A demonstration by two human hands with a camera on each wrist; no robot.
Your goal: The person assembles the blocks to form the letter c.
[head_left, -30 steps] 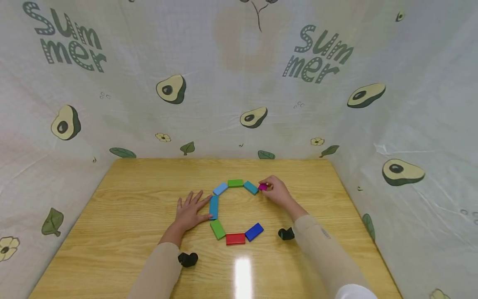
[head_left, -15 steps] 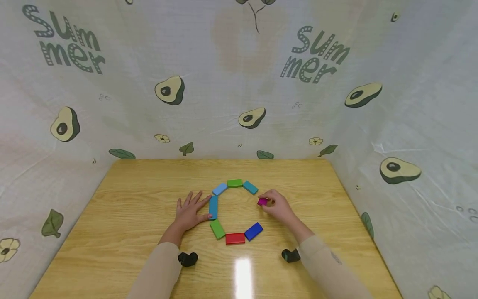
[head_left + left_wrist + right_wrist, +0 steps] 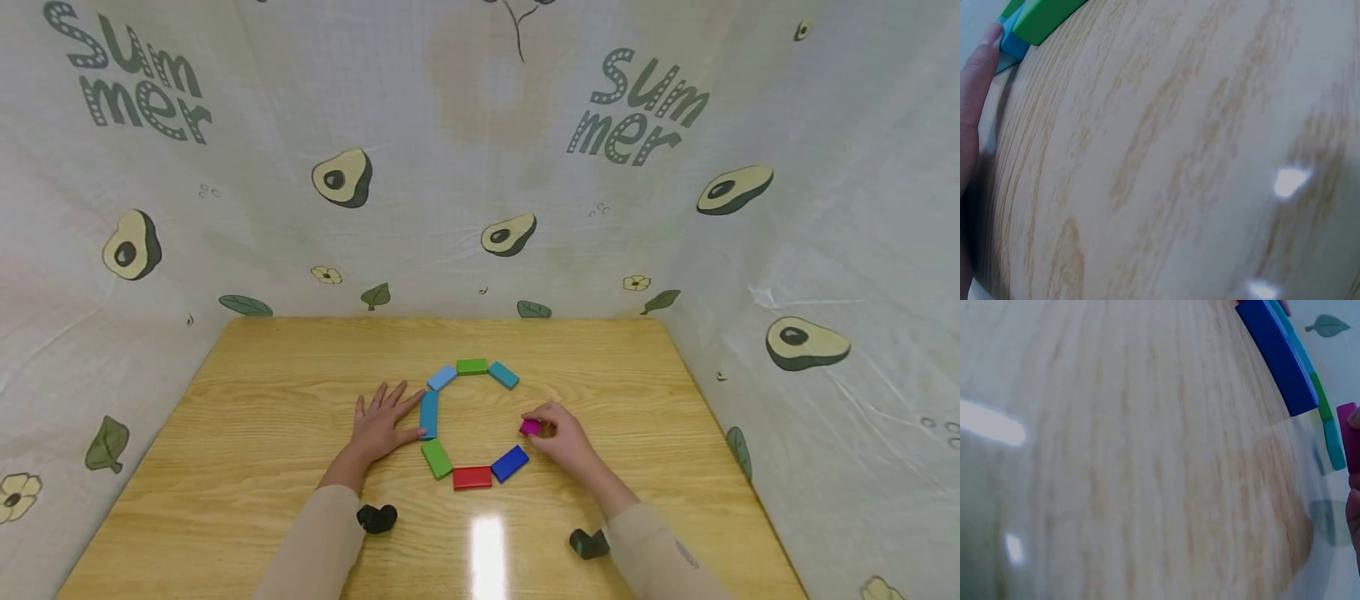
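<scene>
Several coloured blocks lie on the wooden table, laid end to end in a ring that is broken on the right side. My left hand [image 3: 377,427] rests with fingers spread on the table left of the ring, its index finger and thumb touching the blue block [image 3: 429,415]. Between thumb and fingers my right hand [image 3: 562,433] pinches a magenta block [image 3: 529,427]. That block is in the gap, just beyond the dark blue block [image 3: 510,463] and nearer than the teal block [image 3: 503,375]. In the right wrist view the magenta block [image 3: 1349,437] shows at the right edge.
A red block [image 3: 472,477] and a green block [image 3: 437,459] make up the near side of the ring. At the far side are a light blue block [image 3: 442,377] and another green block [image 3: 472,367]. A printed cloth [image 3: 420,250] hangs behind the table [image 3: 285,358].
My right hand has drawn the magenta block from beside the teal block toward me, close to the dark blue block. The left hand has stayed in place.
</scene>
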